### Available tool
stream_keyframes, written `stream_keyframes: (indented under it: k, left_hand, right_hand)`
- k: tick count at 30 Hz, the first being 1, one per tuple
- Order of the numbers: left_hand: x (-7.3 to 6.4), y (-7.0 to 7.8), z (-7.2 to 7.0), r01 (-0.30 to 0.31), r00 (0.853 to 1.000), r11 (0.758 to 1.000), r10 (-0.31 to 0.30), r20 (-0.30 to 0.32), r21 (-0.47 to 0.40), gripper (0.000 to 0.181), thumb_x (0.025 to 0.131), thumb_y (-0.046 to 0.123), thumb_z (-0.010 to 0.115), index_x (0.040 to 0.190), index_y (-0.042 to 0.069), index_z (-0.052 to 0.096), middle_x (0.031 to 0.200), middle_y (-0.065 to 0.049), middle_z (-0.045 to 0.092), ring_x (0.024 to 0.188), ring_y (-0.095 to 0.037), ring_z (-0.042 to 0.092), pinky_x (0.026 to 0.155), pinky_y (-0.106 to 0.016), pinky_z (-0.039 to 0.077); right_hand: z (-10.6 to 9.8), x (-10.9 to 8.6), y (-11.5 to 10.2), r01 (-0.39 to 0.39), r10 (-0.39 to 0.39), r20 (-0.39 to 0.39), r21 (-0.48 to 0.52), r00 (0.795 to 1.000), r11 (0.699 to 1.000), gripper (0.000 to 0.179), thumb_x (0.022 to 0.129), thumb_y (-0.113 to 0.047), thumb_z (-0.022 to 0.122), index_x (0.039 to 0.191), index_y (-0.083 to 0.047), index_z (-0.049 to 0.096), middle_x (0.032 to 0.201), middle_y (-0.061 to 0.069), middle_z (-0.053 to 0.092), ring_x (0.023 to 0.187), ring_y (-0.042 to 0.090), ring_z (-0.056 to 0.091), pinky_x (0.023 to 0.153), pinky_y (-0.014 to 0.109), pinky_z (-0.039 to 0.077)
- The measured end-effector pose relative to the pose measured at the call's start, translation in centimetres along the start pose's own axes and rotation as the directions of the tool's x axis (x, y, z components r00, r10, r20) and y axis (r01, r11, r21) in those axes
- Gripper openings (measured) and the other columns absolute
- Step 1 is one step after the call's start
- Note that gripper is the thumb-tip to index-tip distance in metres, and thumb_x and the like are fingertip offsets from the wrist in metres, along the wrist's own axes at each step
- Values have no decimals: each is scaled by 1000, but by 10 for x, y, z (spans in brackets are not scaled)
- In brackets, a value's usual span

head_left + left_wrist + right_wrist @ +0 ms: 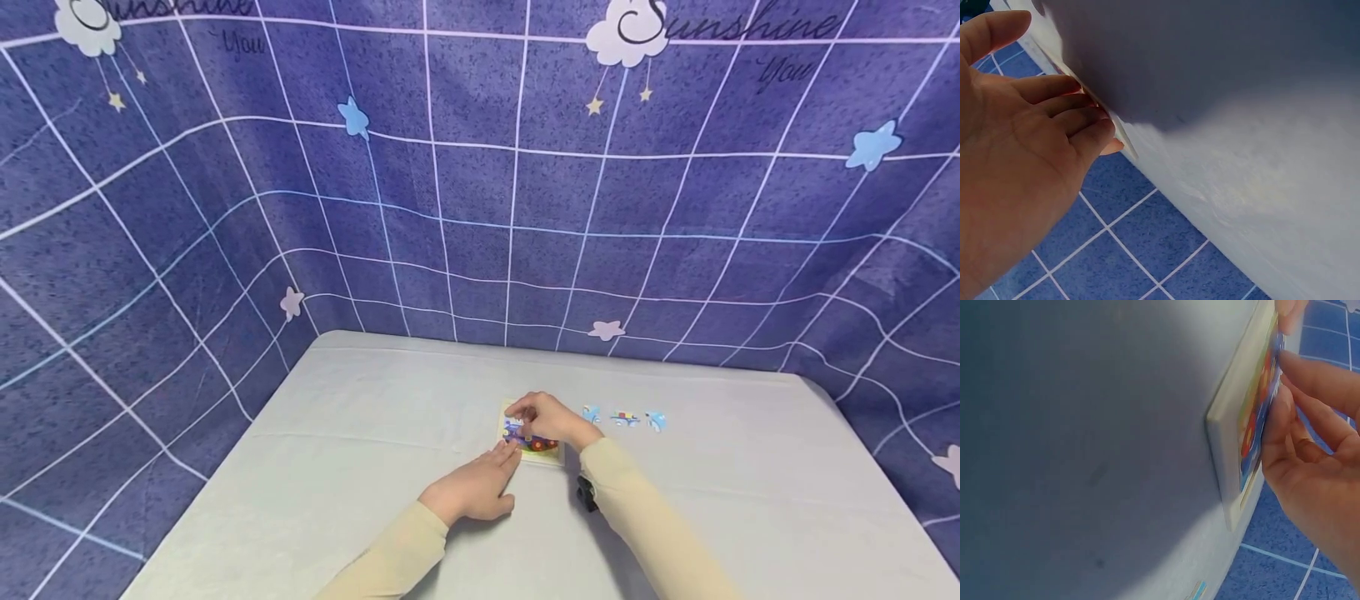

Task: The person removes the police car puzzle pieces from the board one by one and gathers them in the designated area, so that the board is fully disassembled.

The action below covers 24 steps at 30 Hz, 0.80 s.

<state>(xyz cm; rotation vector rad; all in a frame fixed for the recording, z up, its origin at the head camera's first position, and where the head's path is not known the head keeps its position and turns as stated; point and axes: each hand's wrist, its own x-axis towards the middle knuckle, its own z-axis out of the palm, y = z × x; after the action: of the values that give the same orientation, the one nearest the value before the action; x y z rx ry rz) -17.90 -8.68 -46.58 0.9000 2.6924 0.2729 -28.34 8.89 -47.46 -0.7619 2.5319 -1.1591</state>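
Observation:
A small puzzle board (551,460) with a pale rim and a colourful vehicle picture lies flat on the table. My left hand (476,483) rests its extended fingers on the board's lower left edge; in the left wrist view those fingers (1094,128) lie along the thin rim. Over the upper part of the picture is my right hand (551,417), fingers bent down. Its thumb and forefinger (1319,381) pinch a puzzle piece at the board's surface in the right wrist view. Most of that piece is hidden by the fingers.
Three loose puzzle pieces lie in a row right of the board: a light-blue one (591,413), a multicoloured one (624,418) and another light-blue one (656,420). A white cloth covers the table (360,467). A purple-blue gridded curtain (480,192) hangs behind and at both sides.

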Motion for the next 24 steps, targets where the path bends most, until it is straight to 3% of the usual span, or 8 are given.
stream_keyframes:
  k: [12,17,24]
  left_hand:
    - [-1,1,-1,2,1000,1000,-2,4,-13,69,90,26,59,146,-5,34,155,-19,26,144,-31,22,116,-37,26]
    - [0,0,-1,9,1000,1000,-8,12,-23,69,90,25,59,147,-5,33,156,-19,25,144,-31,21,116,-37,25]
    - [2,0,1,27,1000,999,-27,7,-23,69,90,26,58,147,-3,33,156,-17,24,145,-29,21,116,-36,24]
  right_hand:
    - [3,1,2,16,-16,-18,-3,1000,1000,35,75,10,69,108,0,70,93,9,60,80,16,54,74,26,48]
    - [5,0,4,27,-27,-48,0,999,1000,36,74,14,66,106,-3,71,92,8,66,76,13,55,73,27,50]
    - [-2,-4,8,111,-107,-107,33,989,993,28,79,11,64,105,3,71,86,11,68,75,15,61,72,26,54]
